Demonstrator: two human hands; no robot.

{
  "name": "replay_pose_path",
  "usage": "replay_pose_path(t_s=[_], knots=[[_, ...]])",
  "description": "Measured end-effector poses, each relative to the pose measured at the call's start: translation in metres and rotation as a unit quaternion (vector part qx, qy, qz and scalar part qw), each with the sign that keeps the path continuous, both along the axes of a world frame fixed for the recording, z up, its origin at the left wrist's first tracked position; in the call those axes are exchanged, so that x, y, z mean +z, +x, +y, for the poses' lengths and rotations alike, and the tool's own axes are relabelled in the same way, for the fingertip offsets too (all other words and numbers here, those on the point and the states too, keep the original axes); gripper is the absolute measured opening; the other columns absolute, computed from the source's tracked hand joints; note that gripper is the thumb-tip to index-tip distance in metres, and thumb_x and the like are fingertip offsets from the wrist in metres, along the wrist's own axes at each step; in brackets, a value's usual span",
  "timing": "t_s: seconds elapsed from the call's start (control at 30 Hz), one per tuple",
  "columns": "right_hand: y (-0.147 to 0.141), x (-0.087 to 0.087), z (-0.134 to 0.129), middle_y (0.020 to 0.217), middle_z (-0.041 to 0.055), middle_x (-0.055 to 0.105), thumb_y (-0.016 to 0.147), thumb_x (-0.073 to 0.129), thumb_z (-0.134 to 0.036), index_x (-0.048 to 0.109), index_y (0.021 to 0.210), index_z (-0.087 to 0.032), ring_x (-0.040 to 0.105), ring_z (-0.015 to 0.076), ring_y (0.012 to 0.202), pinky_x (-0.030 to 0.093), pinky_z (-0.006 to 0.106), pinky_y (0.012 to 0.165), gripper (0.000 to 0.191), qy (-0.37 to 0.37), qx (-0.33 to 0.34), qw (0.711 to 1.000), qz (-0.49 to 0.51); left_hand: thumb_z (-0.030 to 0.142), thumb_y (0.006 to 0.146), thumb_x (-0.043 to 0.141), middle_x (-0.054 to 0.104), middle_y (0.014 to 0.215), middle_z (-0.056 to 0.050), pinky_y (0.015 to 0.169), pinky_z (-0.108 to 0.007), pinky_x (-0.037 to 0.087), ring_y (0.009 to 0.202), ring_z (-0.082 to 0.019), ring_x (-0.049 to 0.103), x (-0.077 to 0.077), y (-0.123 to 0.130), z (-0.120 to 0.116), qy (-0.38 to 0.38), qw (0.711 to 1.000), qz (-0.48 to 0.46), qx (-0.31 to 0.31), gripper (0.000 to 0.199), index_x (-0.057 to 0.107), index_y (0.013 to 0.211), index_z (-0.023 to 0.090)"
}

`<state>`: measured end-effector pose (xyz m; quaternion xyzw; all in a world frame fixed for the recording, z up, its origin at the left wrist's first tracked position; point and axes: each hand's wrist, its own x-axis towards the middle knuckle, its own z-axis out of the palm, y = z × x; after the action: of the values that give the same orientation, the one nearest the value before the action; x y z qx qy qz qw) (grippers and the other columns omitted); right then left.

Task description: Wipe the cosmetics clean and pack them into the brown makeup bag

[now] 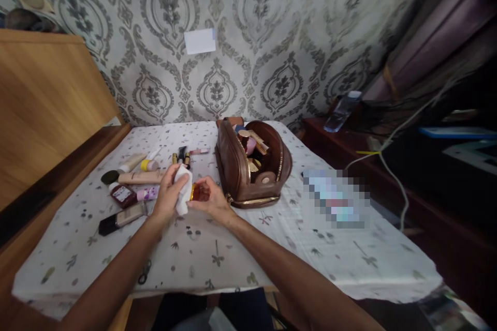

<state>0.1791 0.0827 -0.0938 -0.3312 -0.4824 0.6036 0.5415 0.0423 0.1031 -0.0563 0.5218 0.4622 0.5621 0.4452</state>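
Observation:
My left hand [170,192] is closed on a white tissue [184,191], pressed against the end of a small amber jar [201,192]. Around the jar's body curl the fingers of my right hand [215,200]. Just right of my hands stands a brown cosmetic bag [236,176], unzipped, with several make-up items inside. To the left lie a beige tube [140,178], a dark red bottle [122,194], a purple-and-white tube [147,194] and a foundation bottle with a black cap [123,217]. Small gold-and-black tubes [181,157] lie behind my left hand.
A patterned white cloth [186,264] covers the table. A pixelated flat object [336,199] lies to the right. Beyond the table's right edge are a clear plastic bottle [342,113] and a white cable [404,196]. A wooden cabinet [54,83] stands at left.

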Motion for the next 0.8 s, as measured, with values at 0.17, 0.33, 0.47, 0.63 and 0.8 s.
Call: replay_pose_path(t_s=[0.17, 0.33, 0.47, 0.63, 0.8], knots=[[0.003, 0.008, -0.003, 0.083, -0.0049, 0.065, 0.046, 0.095, -0.034, 0.06, 0.089, -0.022, 0.061, 0.0134, 0.077, 0.048, 0.029, 0.078, 0.057, -0.006, 0.023, 0.999, 0.024, 0.05, 0.09, 0.052, 0.064, 0.098, -0.001, 0.083, -0.03, 0.049, 0.091, -0.019, 0.06, 0.003, -0.007, -0.006, 0.066, 0.989, 0.125, 0.033, 0.034, 0.062, 0.109, 0.025], [0.002, 0.008, -0.005, 0.085, -0.004, 0.067, 0.048, 0.094, -0.04, 0.066, 0.086, -0.02, 0.06, 0.0113, 0.071, 0.047, 0.027, 0.071, 0.052, -0.083, 0.025, 0.986, 0.145, 0.049, 0.098, 0.034, 0.065, 0.105, -0.009, 0.097, -0.039, 0.046, 0.107, -0.026, 0.059, 0.002, -0.01, -0.01, 0.226, 0.934, 0.277, -0.016, 0.046, 0.07, 0.094, 0.02], [0.003, 0.006, -0.002, 0.078, -0.0031, 0.067, 0.051, 0.094, -0.043, 0.067, 0.081, -0.017, 0.059, 0.0108, 0.071, 0.046, 0.025, 0.071, 0.048, -0.153, 0.035, 0.954, 0.255, 0.049, 0.091, 0.053, 0.062, 0.119, -0.012, 0.095, -0.039, 0.049, 0.111, -0.028, 0.06, -0.004, -0.009, -0.012, 0.3, 0.872, 0.381, -0.066, 0.052, 0.054, 0.133, 0.018], [0.007, 0.002, 0.002, 0.071, -0.0009, 0.066, 0.059, 0.088, -0.055, 0.07, 0.085, -0.015, 0.058, 0.0126, 0.064, 0.046, 0.027, 0.063, 0.051, -0.178, 0.066, 0.958, 0.217, 0.058, 0.089, 0.05, 0.066, 0.12, -0.014, 0.086, -0.039, 0.051, 0.107, -0.032, 0.065, -0.01, -0.01, -0.01, 0.271, 0.837, 0.474, -0.021, 0.058, 0.052, 0.13, 0.018], [0.007, 0.0, 0.004, 0.066, -0.0028, 0.063, 0.057, 0.088, -0.059, 0.069, 0.084, -0.015, 0.058, 0.0115, 0.058, 0.044, 0.025, 0.056, 0.055, -0.167, 0.075, 0.963, 0.199, 0.066, 0.084, 0.044, 0.072, 0.107, -0.013, 0.074, -0.039, 0.052, 0.093, -0.034, 0.07, -0.006, -0.013, -0.009, 0.183, 0.833, 0.522, 0.009, 0.061, 0.054, 0.123, 0.019]])
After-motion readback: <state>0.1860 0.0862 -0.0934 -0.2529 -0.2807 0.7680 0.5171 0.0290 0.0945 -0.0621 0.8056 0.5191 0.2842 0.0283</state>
